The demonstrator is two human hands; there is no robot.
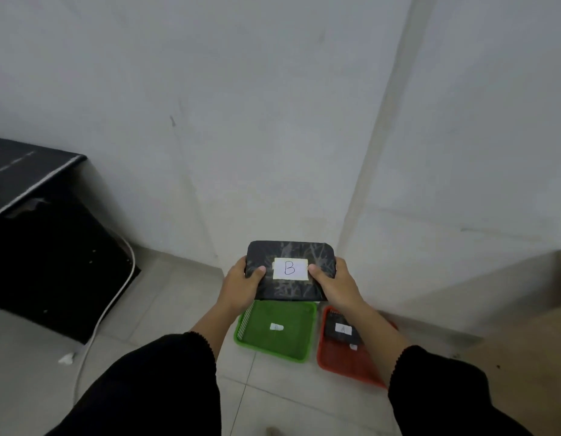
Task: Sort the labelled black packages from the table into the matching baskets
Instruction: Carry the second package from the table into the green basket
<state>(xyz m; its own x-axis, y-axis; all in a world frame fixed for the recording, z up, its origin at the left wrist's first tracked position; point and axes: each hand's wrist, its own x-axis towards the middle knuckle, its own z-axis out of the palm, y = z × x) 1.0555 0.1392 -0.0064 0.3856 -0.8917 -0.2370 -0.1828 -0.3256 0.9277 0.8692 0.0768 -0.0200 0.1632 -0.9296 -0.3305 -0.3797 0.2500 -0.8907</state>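
Observation:
I hold a black package with a white label marked "B" in both hands, out in front of me above the floor. My left hand grips its left edge and my right hand grips its right edge, thumbs on top. Below it on the tiled floor sits a green basket with a small white tag inside and no package. To its right is a red basket holding a black package labelled "A", partly hidden by my right forearm.
A black table with a dark cloth hanging down stands at the left. A white cable runs across the floor beside it. White walls meet in a corner behind the baskets. A beige surface lies at the right.

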